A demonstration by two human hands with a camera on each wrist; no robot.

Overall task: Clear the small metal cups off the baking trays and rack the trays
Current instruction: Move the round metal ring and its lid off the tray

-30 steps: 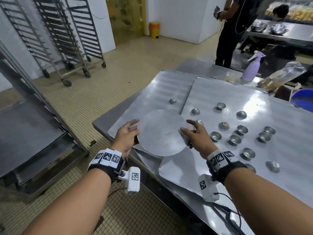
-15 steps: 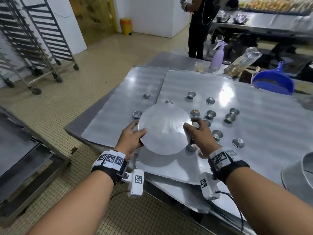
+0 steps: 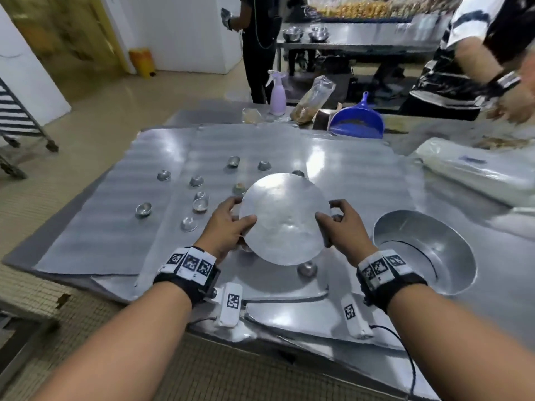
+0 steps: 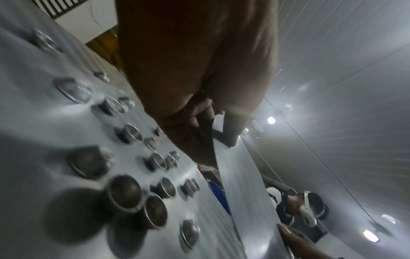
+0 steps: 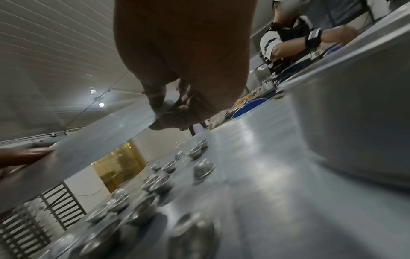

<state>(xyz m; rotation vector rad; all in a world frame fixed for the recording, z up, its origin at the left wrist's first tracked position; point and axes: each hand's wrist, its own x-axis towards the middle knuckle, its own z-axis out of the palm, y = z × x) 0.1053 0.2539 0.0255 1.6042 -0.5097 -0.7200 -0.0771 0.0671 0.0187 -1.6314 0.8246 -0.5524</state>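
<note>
Both my hands hold a round flat metal disc [image 3: 285, 218] level above the baking trays [image 3: 110, 233]. My left hand [image 3: 236, 217] grips its left rim, thumb on top and fingers beneath [image 4: 195, 122]. On the opposite rim my right hand [image 3: 330, 217] pinches the disc [image 5: 99, 140] the same way. Several small metal cups [image 3: 200, 204] lie scattered on the trays left of the disc, and one cup [image 3: 307, 269] sits just in front of it. More cups [image 4: 125, 192] show under the disc in the left wrist view, and the right wrist view shows cups [image 5: 204, 168] there too.
A large metal bowl [image 3: 425, 250] stands on the table right of my right hand. At the back edge are a blue dustpan [image 3: 357, 123], a spray bottle [image 3: 278, 95] and bags. One person stands behind the table and another at the far right. A wheeled rack [image 3: 17, 125] is at far left.
Both hands have carried the disc to the right across the trays, and the cups now lie mostly to its left. The large bowl has come into view close by on the right.
</note>
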